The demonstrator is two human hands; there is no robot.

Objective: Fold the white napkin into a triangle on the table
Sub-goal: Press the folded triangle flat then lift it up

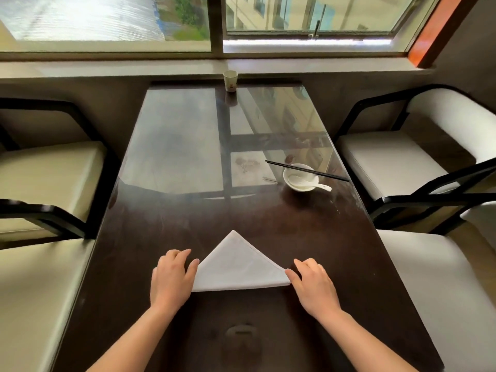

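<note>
- The napkin [239, 267] lies flat on the near part of the table [322, 237]. It is a triangle, and its tip points far.
- The left hand [171, 277] is at the napkin's left corner. Its fingers are loose and a bit bent. The thumb touches the napkin's edge.
- The right hand [314, 283] is at the right corner. Its fingers are loose too, and the thumb touches the corner.
- A bowl [300, 177] sits farther away on the right, with a spoon [308, 183] in it and chopsticks [308, 170] lying across it.
- A cup [230, 80] stands at the far end.
</note>
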